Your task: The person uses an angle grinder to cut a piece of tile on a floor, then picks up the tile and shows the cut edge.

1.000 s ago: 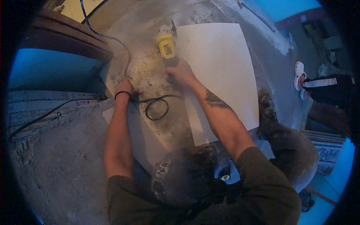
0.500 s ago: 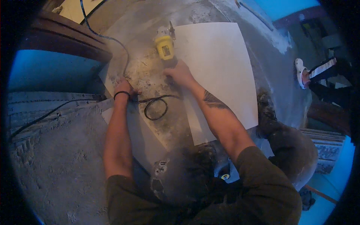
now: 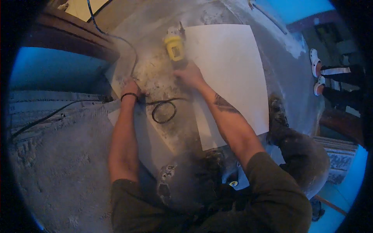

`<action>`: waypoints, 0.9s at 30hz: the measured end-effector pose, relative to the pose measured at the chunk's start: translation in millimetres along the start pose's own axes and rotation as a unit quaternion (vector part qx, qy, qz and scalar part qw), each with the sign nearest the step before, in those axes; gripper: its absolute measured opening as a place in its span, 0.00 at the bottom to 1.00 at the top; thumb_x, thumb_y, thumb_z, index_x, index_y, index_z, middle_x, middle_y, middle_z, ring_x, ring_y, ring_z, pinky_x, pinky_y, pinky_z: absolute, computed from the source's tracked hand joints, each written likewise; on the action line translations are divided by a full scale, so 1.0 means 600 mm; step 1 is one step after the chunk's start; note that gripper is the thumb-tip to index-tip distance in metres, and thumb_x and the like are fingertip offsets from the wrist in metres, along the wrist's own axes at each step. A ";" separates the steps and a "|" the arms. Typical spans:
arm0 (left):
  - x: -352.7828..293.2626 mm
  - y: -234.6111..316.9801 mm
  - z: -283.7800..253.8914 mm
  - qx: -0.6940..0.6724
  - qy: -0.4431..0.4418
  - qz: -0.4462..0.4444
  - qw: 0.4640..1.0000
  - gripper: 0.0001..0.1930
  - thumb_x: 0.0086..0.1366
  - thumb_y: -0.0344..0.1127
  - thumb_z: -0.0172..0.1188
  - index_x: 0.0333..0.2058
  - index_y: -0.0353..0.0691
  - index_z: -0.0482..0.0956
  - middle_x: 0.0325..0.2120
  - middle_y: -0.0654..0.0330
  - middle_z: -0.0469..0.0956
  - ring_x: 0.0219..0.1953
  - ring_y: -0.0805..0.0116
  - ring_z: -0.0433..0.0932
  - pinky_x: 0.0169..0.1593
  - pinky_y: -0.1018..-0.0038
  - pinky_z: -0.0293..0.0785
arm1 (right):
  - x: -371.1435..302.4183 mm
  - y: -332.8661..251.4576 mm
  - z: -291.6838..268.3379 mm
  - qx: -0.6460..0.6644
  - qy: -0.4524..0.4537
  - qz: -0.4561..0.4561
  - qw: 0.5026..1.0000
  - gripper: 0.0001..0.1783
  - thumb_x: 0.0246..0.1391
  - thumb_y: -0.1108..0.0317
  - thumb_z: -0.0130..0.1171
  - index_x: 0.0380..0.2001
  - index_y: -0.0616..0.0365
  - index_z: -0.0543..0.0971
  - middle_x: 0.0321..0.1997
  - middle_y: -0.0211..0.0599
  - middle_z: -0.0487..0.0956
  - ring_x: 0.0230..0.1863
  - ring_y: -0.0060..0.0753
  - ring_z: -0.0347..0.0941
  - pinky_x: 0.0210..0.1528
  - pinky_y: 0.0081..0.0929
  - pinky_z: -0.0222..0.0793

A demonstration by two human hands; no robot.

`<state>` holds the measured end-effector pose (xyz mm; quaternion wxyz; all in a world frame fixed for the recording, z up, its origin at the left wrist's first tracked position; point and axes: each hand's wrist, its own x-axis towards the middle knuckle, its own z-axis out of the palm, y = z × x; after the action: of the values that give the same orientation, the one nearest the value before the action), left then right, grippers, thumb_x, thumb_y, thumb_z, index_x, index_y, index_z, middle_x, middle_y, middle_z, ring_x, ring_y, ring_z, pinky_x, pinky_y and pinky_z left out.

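A yellow angle grinder (image 3: 175, 49) with a dark rear grip lies ahead of me, its disc end pointing away, at the left edge of a large pale tile or panel (image 3: 233, 77). My right hand (image 3: 190, 74) is wrapped round the grip. Its black power cable (image 3: 165, 112) runs out from under my right forearm, makes a loop on the dusty floor and passes to my left hand (image 3: 131, 87), which is closed over it low to the floor. The left fingertips are partly hidden. Beneath my left forearm lies another pale piece (image 3: 153, 136).
Haze hangs around the grinder. My dusty knees (image 3: 186, 182) flank the panel's near end. A brown wooden frame (image 3: 74, 40) stands at the left, above stacked boards (image 3: 46, 106). At the right, another person's feet in white clogs (image 3: 315, 62) stand near the wet-looking floor.
The view has shifted slightly, with both hands keeping their places on grinder and cable. At the right, the other person's second clog has come into sight.
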<state>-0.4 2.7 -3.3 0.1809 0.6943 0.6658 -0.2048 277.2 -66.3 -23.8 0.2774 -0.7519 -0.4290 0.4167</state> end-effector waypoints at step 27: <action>-0.001 -0.009 -0.006 -0.008 -0.052 -0.022 0.998 0.71 0.39 0.58 0.83 0.72 0.37 0.43 0.68 0.33 0.57 0.67 0.38 0.65 0.67 0.54 0.67 | -0.025 -0.021 -0.005 0.080 -0.021 0.028 0.996 0.45 0.34 0.48 0.75 0.51 0.68 0.73 0.49 0.60 0.81 0.53 0.56 0.79 0.55 0.42 0.75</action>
<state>-5.6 4.6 0.4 0.2167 0.6665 0.6720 -0.2393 270.3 -73.7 -6.9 0.3163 -0.7298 -0.3789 0.4731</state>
